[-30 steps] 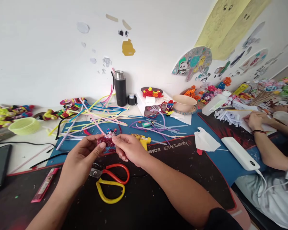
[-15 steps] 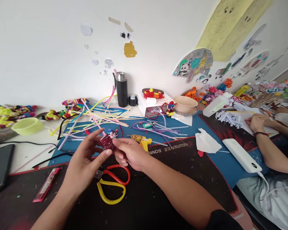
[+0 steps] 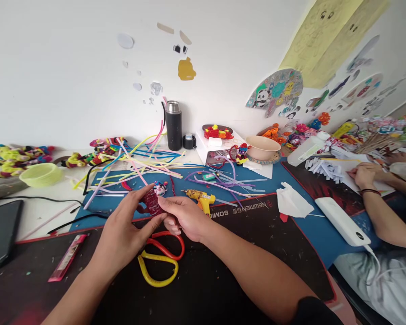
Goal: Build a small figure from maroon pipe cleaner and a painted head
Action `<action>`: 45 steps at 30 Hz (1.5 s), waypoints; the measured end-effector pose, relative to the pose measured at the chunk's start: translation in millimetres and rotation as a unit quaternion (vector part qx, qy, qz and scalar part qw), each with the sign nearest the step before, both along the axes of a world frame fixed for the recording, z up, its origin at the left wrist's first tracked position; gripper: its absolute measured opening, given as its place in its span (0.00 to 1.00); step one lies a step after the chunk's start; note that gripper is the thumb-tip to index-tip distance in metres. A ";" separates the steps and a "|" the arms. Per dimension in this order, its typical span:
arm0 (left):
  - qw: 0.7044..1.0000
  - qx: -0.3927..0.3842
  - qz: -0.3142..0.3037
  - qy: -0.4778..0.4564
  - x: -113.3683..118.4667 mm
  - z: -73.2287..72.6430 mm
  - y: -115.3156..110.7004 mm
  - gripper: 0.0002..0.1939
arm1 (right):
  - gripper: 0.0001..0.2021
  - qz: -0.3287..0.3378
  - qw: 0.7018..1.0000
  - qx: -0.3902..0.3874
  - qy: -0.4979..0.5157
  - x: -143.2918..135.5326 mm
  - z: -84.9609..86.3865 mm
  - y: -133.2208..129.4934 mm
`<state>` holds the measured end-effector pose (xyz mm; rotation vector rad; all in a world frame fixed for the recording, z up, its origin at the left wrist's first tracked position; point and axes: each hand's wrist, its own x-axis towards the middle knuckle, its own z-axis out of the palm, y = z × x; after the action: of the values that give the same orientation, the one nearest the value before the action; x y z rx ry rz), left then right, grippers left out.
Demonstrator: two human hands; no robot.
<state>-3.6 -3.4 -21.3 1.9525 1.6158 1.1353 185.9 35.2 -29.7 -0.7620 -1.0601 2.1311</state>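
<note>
Between my two hands is a small pipe-cleaner doll (image 3: 153,202), its body dark glittery red and its head white, blue and pink. My left hand (image 3: 126,228) curls its fingers and thumb around the doll's left side. On the other side, my right hand (image 3: 184,215) pinches the doll with thumb and fingers; part of it is hidden behind them. Scissors (image 3: 159,270) with one red and one yellow handle lie on the black mat below my hands, blades hidden under my left hand. A yellow glue gun (image 3: 203,200) rests just beyond my right hand.
Loose coloured pipe cleaners (image 3: 145,160) are strewn behind my hands, near a black thermos (image 3: 173,126). A pink packet (image 3: 67,258) and a dark tablet (image 3: 3,234) lie at left. At right are a white power strip (image 3: 341,221), a tissue (image 3: 294,199) and another person's arms (image 3: 382,198).
The doll has turned a little in my fingers, and my left fingers have closed further over its red body. The view has shifted slightly.
</note>
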 end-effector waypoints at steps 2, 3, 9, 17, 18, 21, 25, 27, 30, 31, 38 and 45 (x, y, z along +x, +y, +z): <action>1.000 0.012 0.003 0.006 -1.9 -3.0 0.9 0.35 | 0.33 0.002 1.000 0.004 -0.005 -0.2 -2.1 0.3; 1.000 0.019 0.003 0.008 -2.8 -4.4 1.4 0.35 | 0.34 0.002 1.000 0.005 -0.008 -0.5 -3.1 0.4; 0.999 0.035 -0.005 0.017 -6.4 -3.6 1.9 0.29 | 0.33 -0.006 1.000 0.002 -0.015 -1.7 -3.1 0.2; 0.999 0.033 0.017 0.000 -6.4 0.8 -0.3 0.27 | 0.34 -0.016 0.999 0.001 -0.031 -0.7 0.8 0.9; 0.999 0.037 0.017 0.000 -6.5 0.5 -0.6 0.27 | 0.34 -0.021 0.999 0.000 -0.030 -0.6 0.5 1.4; 0.999 0.048 0.012 -0.004 -6.7 -0.1 -1.5 0.25 | 0.34 -0.033 0.999 -0.004 -0.020 0.0 -0.1 2.5; 0.999 0.048 0.008 -0.013 -6.1 1.1 -2.7 0.25 | 0.32 -0.036 0.999 -0.007 -0.022 0.9 1.2 2.7; 0.999 0.039 0.015 -0.015 -5.6 2.0 -3.0 0.25 | 0.31 -0.035 0.999 -0.007 -0.026 1.2 2.4 2.8; 0.999 0.024 0.023 -0.016 -5.9 1.7 -2.7 0.25 | 0.30 -0.038 0.999 -0.009 -0.027 1.5 3.4 3.0; 0.999 0.021 0.024 -0.014 -6.3 0.9 -2.5 0.26 | 0.30 -0.039 0.999 -0.009 -0.028 1.5 3.4 3.0; 0.999 0.043 0.012 0.010 -10.2 -6.2 -3.2 0.26 | 0.31 -0.038 0.999 -0.002 -0.028 1.4 1.7 2.2; 0.999 0.047 -0.005 0.016 -13.0 -8.7 -3.5 0.27 | 0.34 -0.037 0.999 0.015 -0.020 0.8 1.5 1.7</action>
<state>-16.6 -6.9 -30.0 2.0442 1.5940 1.2015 186.7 36.9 -28.2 -0.8196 -1.0669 2.0406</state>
